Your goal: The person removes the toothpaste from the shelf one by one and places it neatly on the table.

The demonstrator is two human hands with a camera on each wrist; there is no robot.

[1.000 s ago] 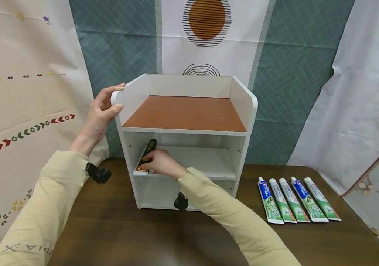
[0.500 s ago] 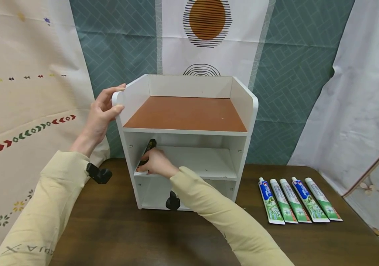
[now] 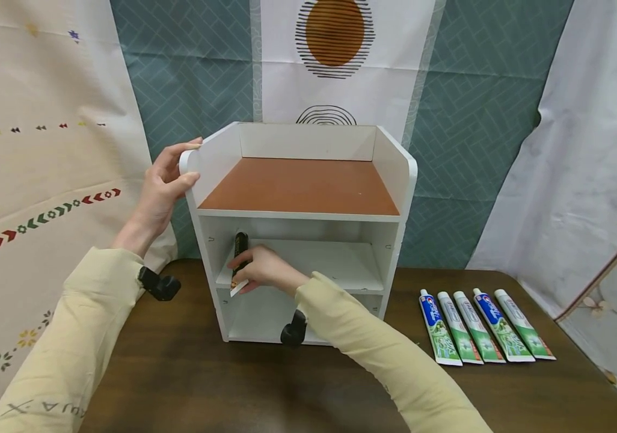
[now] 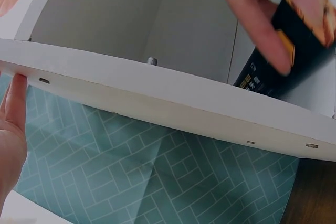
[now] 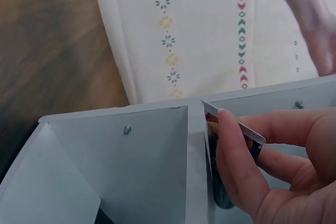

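A black tube [image 3: 240,244] with an orange picture and a flat white end lies at the left of the middle shelf [image 3: 335,264]. My right hand [image 3: 267,267] pinches it near the flat end, which sticks out past the shelf's front edge. In the right wrist view, thumb and fingers [image 5: 236,156] close on that end of the tube [image 5: 222,198]. My left hand [image 3: 161,186] holds the upper left side panel of the white shelf unit [image 3: 300,214], thumb at the front edge. The left wrist view has the tube [image 4: 302,64] inside the unit, partly covered by fingers.
Several toothpaste tubes [image 3: 481,328] lie in a row on the brown table [image 3: 189,373], right of the unit. The unit's top board [image 3: 300,186] is brown with raised white sides. A patterned cloth [image 3: 189,60] hangs behind it.
My right hand first shifted left with the tube, then came back right. The tube has turned, and its flat end now juts over the shelf's front edge. My left hand stays put.
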